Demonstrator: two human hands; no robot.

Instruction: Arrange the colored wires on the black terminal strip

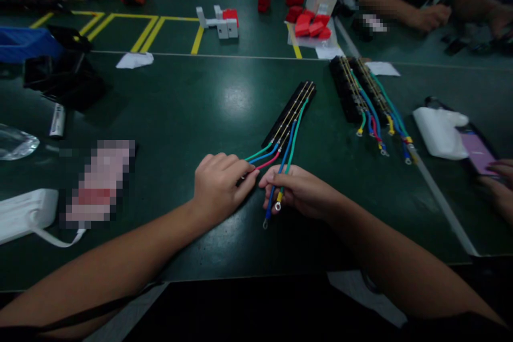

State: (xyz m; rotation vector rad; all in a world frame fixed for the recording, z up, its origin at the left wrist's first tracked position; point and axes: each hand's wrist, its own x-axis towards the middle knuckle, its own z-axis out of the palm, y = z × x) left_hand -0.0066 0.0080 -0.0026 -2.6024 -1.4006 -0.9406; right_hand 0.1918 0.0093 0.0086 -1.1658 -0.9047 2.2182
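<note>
A long black strip [289, 116] with brass-coloured rods and wires leading from its near end lies slanted on the green table. My left hand [222, 181] is closed around the red wire [266, 163], a blue wire and a green wire; their ends are hidden under its fingers. Between the thumb and fingers of my right hand [302, 187] run a longer blue wire [285, 156] and green wire [294, 141]. Their ring terminals [278, 205] stick out below, one with a yellow sleeve and one with a blue sleeve.
Two similar wired strips [347, 88] lie to the right. A phone [102, 179] and white power bank [28, 214] lie left, near black bins [64, 80]. Red parts [312, 24] sit at the back. Another person's hand [499, 181] is by a phone at right.
</note>
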